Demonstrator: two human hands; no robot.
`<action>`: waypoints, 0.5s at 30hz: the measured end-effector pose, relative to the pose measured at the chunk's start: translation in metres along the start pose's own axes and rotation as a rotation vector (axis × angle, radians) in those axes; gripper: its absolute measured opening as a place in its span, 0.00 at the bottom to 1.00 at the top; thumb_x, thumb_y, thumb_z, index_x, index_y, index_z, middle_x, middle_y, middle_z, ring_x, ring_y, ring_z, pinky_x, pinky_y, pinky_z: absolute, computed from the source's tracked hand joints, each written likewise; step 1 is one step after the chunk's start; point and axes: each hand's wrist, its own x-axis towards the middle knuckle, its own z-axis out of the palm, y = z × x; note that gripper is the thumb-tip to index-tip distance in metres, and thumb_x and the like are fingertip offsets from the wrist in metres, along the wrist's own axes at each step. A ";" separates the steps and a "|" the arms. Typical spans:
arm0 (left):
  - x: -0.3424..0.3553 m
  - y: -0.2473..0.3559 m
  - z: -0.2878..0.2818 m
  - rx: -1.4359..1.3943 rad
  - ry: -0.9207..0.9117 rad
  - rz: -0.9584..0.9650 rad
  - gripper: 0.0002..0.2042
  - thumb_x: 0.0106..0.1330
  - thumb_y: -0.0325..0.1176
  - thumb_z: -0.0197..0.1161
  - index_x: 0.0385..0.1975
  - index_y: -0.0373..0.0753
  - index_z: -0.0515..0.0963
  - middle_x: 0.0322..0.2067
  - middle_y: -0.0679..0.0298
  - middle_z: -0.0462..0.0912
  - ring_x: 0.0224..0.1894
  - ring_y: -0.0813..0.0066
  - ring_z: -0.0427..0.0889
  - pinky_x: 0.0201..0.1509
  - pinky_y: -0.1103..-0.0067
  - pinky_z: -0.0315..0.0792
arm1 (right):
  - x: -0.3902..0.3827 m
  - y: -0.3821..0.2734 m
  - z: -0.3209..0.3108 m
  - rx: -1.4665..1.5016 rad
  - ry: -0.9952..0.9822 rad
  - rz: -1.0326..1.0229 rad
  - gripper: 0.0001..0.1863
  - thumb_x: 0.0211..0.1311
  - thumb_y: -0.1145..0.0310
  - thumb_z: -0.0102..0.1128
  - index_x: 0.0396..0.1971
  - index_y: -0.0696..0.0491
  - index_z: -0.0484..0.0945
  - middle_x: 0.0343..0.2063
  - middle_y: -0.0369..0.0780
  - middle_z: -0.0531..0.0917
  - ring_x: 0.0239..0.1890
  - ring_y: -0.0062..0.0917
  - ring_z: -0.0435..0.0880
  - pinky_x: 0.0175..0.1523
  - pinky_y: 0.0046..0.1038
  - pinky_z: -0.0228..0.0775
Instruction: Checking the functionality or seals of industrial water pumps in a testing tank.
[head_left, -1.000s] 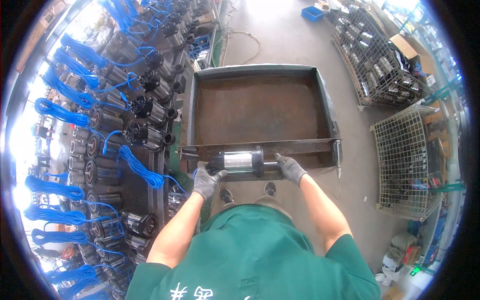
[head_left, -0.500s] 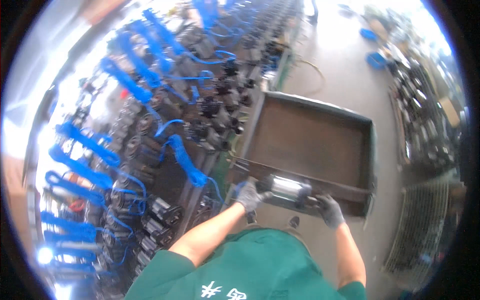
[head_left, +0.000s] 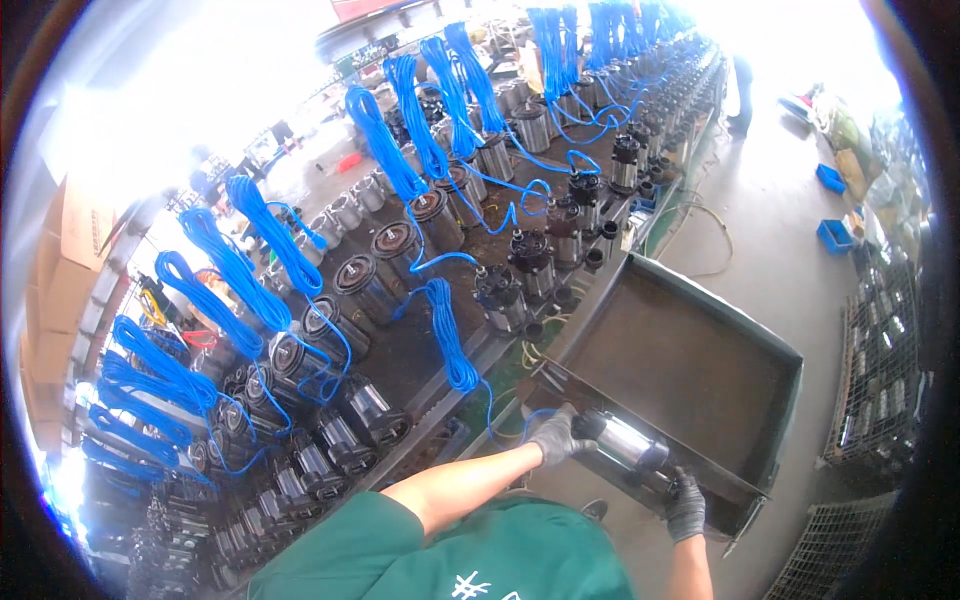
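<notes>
A shiny metal cylinder with dark ends, which looks like an electric pump motor (head_left: 628, 443), lies sideways between my hands at the near edge of a shallow metal tray (head_left: 700, 365). My gloved left hand (head_left: 556, 436) grips its left end. The gloved right hand (head_left: 686, 506) has its fingers closed round the narrow part at the other end. From a bundled blue cable (head_left: 446, 338) a thin strand runs down toward my left hand; where it ends is hidden.
On the long workbench at left stand rows of dark motors (head_left: 362, 285) topped with hanging blue cable bundles (head_left: 385, 140). Wire baskets (head_left: 868, 370) of metal parts line the right side. Blue bins (head_left: 833, 236) rest on the floor, and a person (head_left: 742, 95) is far off.
My view has swung left, so bench, tray and hands sit further right and lower. Both hands still hold the motor, which now tilts more down to the right in the picture.
</notes>
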 end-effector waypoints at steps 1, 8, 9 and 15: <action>-0.001 0.000 0.001 0.035 0.075 0.074 0.43 0.52 0.53 0.85 0.59 0.31 0.70 0.48 0.45 0.84 0.53 0.50 0.85 0.60 0.63 0.77 | 0.001 -0.005 -0.001 0.092 0.027 0.097 0.15 0.71 0.62 0.69 0.50 0.55 0.84 0.42 0.44 0.89 0.40 0.35 0.86 0.48 0.35 0.81; 0.001 -0.002 0.003 0.014 0.015 0.039 0.42 0.53 0.53 0.85 0.58 0.31 0.71 0.48 0.45 0.83 0.53 0.49 0.84 0.59 0.63 0.77 | 0.005 -0.026 0.014 -0.685 0.021 0.054 0.22 0.76 0.45 0.62 0.32 0.50 0.82 0.18 0.34 0.76 0.18 0.24 0.77 0.25 0.36 0.83; 0.001 -0.001 0.002 0.032 0.015 0.034 0.42 0.53 0.54 0.85 0.58 0.31 0.71 0.48 0.44 0.83 0.53 0.49 0.84 0.59 0.63 0.77 | 0.007 -0.023 0.014 -0.660 0.060 0.059 0.24 0.77 0.44 0.60 0.34 0.52 0.83 0.19 0.35 0.78 0.18 0.24 0.78 0.25 0.38 0.83; -0.004 0.005 -0.002 0.005 0.025 0.064 0.42 0.54 0.55 0.84 0.58 0.31 0.70 0.47 0.44 0.83 0.53 0.49 0.84 0.59 0.63 0.77 | 0.008 0.010 0.005 -0.428 0.102 -0.187 0.20 0.77 0.48 0.62 0.37 0.51 0.85 0.30 0.37 0.84 0.23 0.25 0.81 0.24 0.30 0.75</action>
